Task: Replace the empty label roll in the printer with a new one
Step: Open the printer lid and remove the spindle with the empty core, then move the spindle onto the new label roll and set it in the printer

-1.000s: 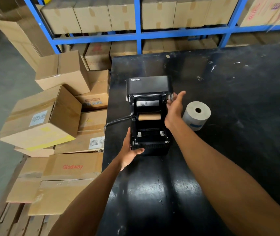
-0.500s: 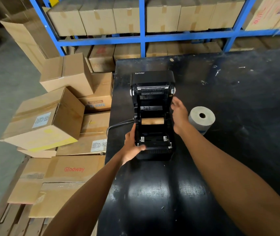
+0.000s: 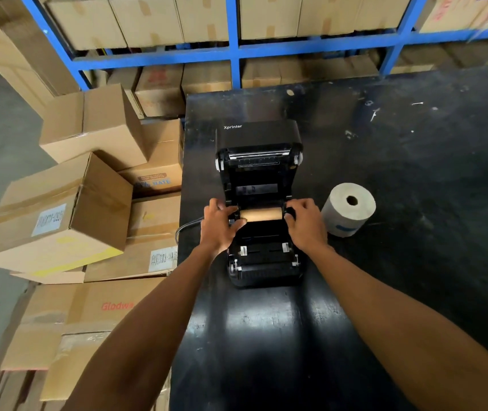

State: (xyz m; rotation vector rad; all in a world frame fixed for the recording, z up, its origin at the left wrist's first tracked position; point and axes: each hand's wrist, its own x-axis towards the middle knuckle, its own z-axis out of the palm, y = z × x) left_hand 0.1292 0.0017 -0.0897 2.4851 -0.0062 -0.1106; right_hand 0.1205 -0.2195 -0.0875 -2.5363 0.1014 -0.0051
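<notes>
A black Xprinter label printer [image 3: 259,137] stands on the black table [image 3: 266,336] with its lid swung up and back. Across its open bay lies the empty brown cardboard roll core [image 3: 262,214]. My left hand [image 3: 219,229] grips the core's left end, thumb on the cardboard and fingers over the black holder there. My right hand [image 3: 306,226] is curled around the black roll holder at the core's right end. The new label roll [image 3: 346,215], pale with a hole on top, stands on end just right of the printer, close to my right hand.
A grey cable [image 3: 184,228] leaves the printer's left side and drops over the table edge. Stacked cardboard boxes [image 3: 58,215] crowd the floor left of the table. Blue shelving [image 3: 233,51] full of boxes runs behind it.
The lid has swung further back. My left hand moved up from the printer's front corner to the core's left end. My right hand came down from the lid to the core's right end.
</notes>
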